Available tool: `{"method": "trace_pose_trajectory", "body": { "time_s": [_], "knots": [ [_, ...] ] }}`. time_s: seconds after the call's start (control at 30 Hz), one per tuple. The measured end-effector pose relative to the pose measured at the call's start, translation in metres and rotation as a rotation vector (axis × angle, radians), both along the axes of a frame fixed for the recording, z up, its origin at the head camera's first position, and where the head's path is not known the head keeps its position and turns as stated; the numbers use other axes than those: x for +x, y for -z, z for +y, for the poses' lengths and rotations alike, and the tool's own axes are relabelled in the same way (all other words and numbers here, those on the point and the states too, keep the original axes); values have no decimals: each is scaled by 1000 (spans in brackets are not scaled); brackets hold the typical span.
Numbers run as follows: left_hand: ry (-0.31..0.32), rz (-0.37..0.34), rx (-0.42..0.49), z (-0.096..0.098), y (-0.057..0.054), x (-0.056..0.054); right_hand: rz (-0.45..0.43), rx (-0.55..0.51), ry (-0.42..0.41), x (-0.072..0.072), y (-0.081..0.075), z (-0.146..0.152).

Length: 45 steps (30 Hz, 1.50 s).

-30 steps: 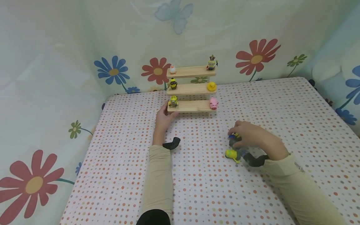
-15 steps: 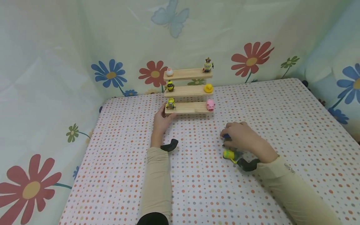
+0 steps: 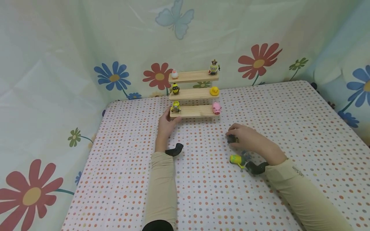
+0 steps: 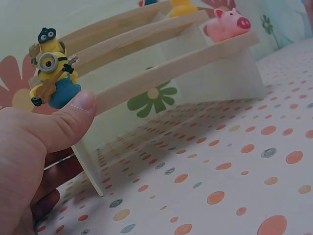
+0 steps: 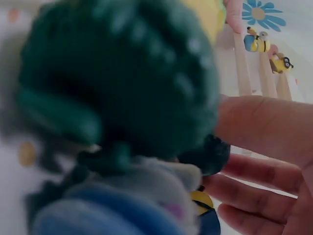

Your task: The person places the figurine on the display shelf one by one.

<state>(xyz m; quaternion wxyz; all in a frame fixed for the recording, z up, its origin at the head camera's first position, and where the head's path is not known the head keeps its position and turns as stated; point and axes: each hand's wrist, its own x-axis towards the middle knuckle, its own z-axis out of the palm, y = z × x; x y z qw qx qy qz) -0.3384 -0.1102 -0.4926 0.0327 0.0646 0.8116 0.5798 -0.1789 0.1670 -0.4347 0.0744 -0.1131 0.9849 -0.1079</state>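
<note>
My left hand [image 3: 166, 126] grips the left end of a three-tier wooden shelf [image 3: 195, 110], its thumb at the lowest board's front edge. In the left wrist view a minion figure with a guitar [image 4: 56, 83] sits right by that thumb. My right hand [image 3: 248, 138], over the table to the right, pinches a small minion figure [image 5: 209, 213] between thumb and fingers; its dark part [image 3: 231, 139] shows in the head view, the rest mostly hidden. Below this hand lie a yellow-green figure [image 3: 236, 159] and a grey-blue one [image 3: 246, 156]. A dark green textured toy [image 5: 122, 78] looms blurred in the right wrist view.
The shelf bears a white chicken [image 3: 174, 74], a crowned minion [image 3: 213, 68], a dark-clad minion [image 3: 175, 89], a yellow duck [image 3: 214, 91] and a pink pig [image 3: 216, 108]. A dotted cloth [image 3: 138, 179] covers the table; a flowered curtain [image 3: 130, 32] hangs behind.
My right hand has shifted slightly left; the minion's blue and yellow parts no longer show in the head view, only a dark part at the fingertips. The left hand keeps its grip on the shelf.
</note>
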Motion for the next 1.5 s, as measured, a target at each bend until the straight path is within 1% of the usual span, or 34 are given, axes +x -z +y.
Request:
{"method": "trace_pose_trajectory", "body": {
  "time_s": [0.1, 0.2, 0.43, 0.6, 0.67, 0.87, 0.97, 1.03, 1.17, 1.27, 1.37, 1.43, 1.5],
  "knots": [
    [-2, 2, -2, 0, -2, 1, -6, -4, -13, -1, 0, -1],
    [-2, 7, -14, 0, -4, 1, 18, -10, -14, -2, 3, -3],
    [20, 27, 16, -1, -3, 2, 72, -39, 27, -3, 8, -1],
    [28, 40, 32, -1, -2, 3, 123, -69, -16, -4, 10, 2],
    [28, 42, 31, -1, -2, 4, 122, -81, -18, -4, 10, 2],
    [23, 47, 12, -1, -3, 4, 75, -89, 49, -5, 10, 0],
    [18, 44, 13, 0, -3, 3, 87, -102, 87, -6, 9, -1],
    [23, 44, 13, 2, -2, 2, 116, -124, 115, -7, 7, -2],
    [44, 46, 12, 6, -2, 0, 220, -200, 132, -11, -5, -8],
    [43, 49, 13, 7, 0, 0, 304, -244, 98, -20, -22, -22],
    [34, 51, 13, 4, 0, 0, 327, -260, 81, -39, -44, -40],
    [27, 46, -3, 2, -1, 1, 323, -262, 67, -56, -57, -51],
    [27, 40, -3, 0, -2, 1, 298, -258, 63, -74, -68, -59]
  ]
}}
